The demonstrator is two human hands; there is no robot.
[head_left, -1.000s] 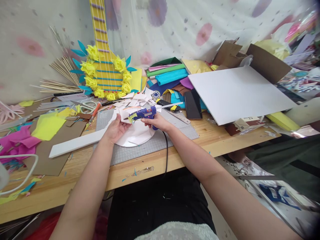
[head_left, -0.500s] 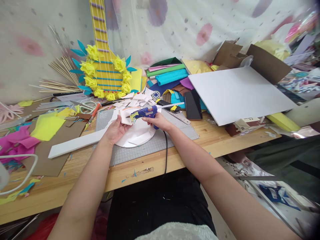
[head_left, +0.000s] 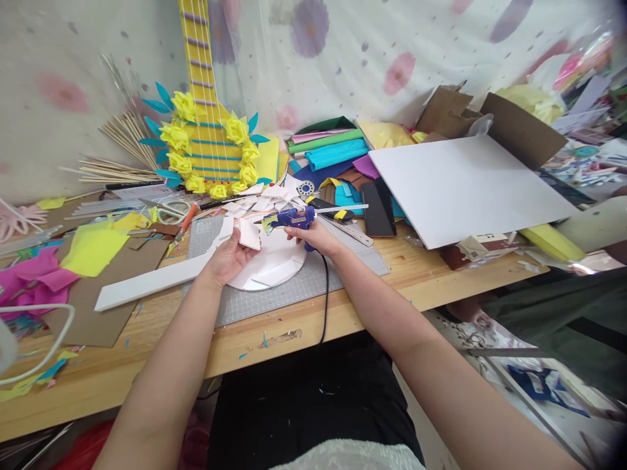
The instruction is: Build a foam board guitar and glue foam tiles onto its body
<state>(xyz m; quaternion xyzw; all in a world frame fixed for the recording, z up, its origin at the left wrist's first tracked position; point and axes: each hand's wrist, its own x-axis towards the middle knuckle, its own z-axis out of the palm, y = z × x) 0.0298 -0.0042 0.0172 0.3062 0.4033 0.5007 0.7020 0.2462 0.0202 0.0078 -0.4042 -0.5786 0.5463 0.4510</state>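
Between its fingers and thumb, my left hand (head_left: 229, 258) holds a small white foam board piece (head_left: 249, 235). My right hand (head_left: 313, 236) grips a blue hot glue gun (head_left: 294, 217), its nozzle toward the foam piece and a clear glue stick (head_left: 343, 209) poking out the back. Beneath both hands lies a white guitar-shaped foam board cutout (head_left: 274, 264), with its long neck (head_left: 151, 282) running left. It rests on a grey cutting mat (head_left: 230, 310). A black cord (head_left: 326, 294) hangs from the glue gun over the table edge.
A yellow paper-flower guitar (head_left: 210, 150) stands at the back. White foam scraps (head_left: 267, 196), a cutter (head_left: 337, 210), a metal ruler (head_left: 350, 232) and a phone (head_left: 378, 209) lie beyond my hands. A large white board (head_left: 465, 189) leans at right; scissors (head_left: 175, 212) lie at left.
The glue gun has shifted slightly right, so its nozzle is now apart from the foam piece. My left hand has turned the piece so that its flat face shows more.
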